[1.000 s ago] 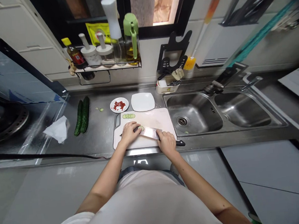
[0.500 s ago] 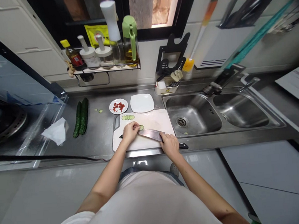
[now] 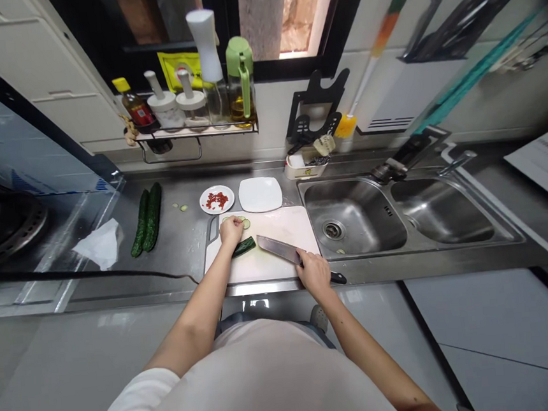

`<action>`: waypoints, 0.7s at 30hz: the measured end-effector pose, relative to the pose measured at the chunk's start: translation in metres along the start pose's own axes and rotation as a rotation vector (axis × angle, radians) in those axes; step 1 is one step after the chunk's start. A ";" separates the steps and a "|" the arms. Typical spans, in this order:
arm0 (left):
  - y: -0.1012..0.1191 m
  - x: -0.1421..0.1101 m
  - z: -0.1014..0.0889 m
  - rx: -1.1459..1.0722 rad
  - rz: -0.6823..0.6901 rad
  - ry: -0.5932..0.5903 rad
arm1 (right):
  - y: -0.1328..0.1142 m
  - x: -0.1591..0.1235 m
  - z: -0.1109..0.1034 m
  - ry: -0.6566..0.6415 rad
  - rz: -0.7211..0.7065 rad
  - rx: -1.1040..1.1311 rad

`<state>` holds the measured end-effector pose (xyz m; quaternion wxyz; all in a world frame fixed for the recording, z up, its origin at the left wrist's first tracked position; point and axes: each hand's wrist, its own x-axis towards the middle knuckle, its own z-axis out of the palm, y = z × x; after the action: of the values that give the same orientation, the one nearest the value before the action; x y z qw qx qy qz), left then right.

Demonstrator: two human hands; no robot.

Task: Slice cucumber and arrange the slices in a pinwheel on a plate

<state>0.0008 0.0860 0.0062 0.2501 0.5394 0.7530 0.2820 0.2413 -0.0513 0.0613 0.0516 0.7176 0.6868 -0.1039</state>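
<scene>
My left hand is at the row of cucumber slices near the top left of the cutting board. Its fingers are pinched on a cucumber slice, which they partly hide along with the row. Below that wrist lies a cut cucumber piece, its far left part covered by the arm. In my right hand is the handle of a cleaver-like kitchen knife. The broad blade points left over the board, its tip just right of the cucumber piece.
Behind the board stand a plate of chopped red pieces and a white square plate. Two whole cucumbers lie left, near a white tissue. A black-handled tool pokes out beside my right hand. The double sink is right.
My left hand has moved up and left from the blade tip to the row of slices with a slice. The cucumber piece shows more now. The knife has stayed almost in place.
</scene>
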 end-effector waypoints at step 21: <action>0.011 0.019 0.007 0.274 0.056 -0.068 | 0.000 0.007 0.007 0.001 -0.021 0.043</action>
<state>0.0071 0.1078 0.0075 0.1913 0.5986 0.7602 0.1649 0.2409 -0.0456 0.0525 0.0345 0.7115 0.6917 -0.1190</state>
